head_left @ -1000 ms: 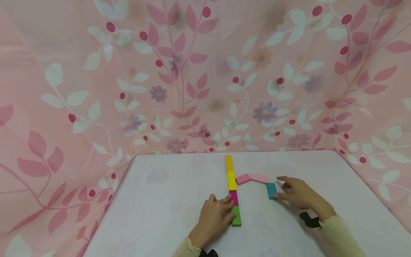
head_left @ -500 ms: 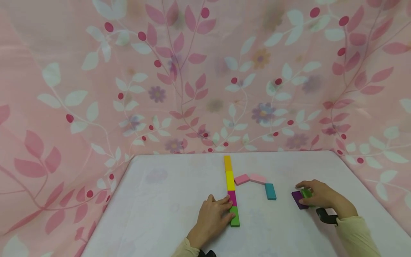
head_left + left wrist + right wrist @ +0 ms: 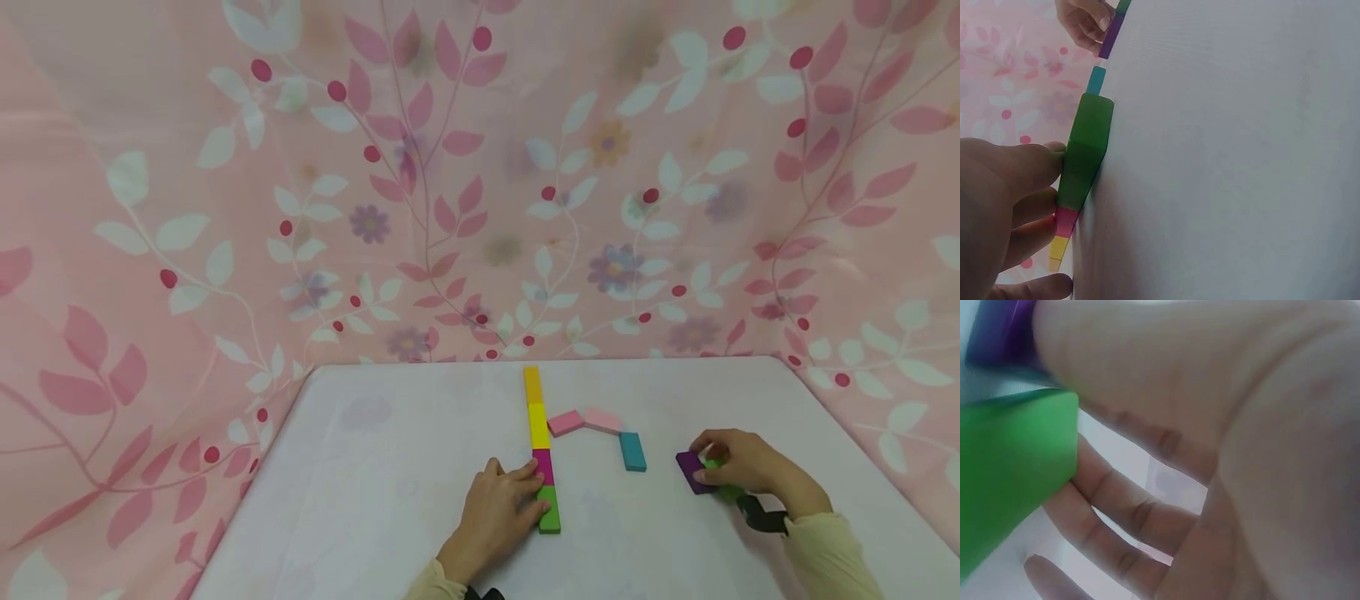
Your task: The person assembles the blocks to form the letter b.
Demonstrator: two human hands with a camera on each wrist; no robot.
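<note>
Purple block (image 3: pixel 693 473), long axis slanting toward the table's (image 3: pixel 352 483) far edge, is pinched by the right hand (image 3: pixel 753 467) (the nearer), right of the loose-fingered left hand (image 3: pixel 495 510).

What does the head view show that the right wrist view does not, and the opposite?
Only the head view: the left hand; in one row the orange block, yellow block, magenta block and green block; also the dark pink block, light pink block and teal block.

Only the right wrist view: the palm side of the right hand, close up.

Both: that hand, the purple block and a second green block beside it.
</note>
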